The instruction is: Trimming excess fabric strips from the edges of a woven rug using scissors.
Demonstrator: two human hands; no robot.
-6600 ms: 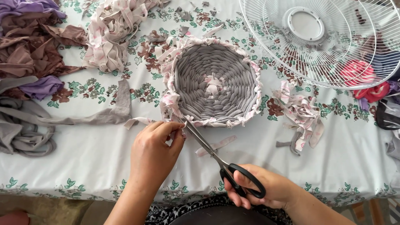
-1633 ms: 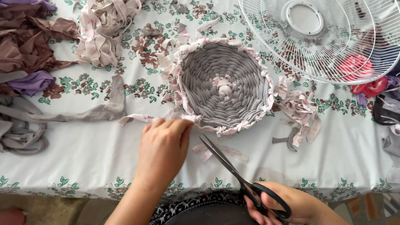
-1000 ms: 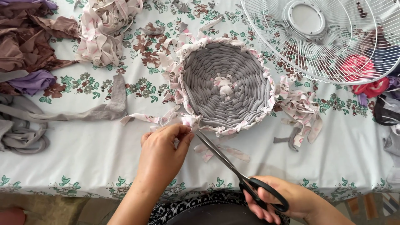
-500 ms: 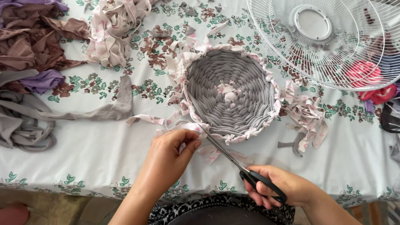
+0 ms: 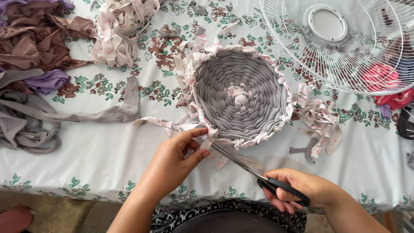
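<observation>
A round woven basket (image 5: 241,92) of grey fabric strips, edged with pink-printed white strips, lies on the floral tablecloth. My left hand (image 5: 174,162) pinches a loose pink-white strip (image 5: 172,126) at the basket's near rim. My right hand (image 5: 302,192) grips black-handled scissors (image 5: 254,170). Their blades point up-left and reach the rim right beside my left fingertips. Cut scraps lie under the blades.
A white wire fan grille (image 5: 340,39) rests at the back right over red cloth (image 5: 384,82). Piles of brown, purple and grey fabric strips (image 5: 30,64) fill the left side. A pink-white bundle (image 5: 118,30) sits at the back, loose strips (image 5: 319,118) right of the basket.
The scissors moved up and left toward the basket rim, their tips now meeting the strip. My left hand shifted from lying flat to pinching the strip at the rim.
</observation>
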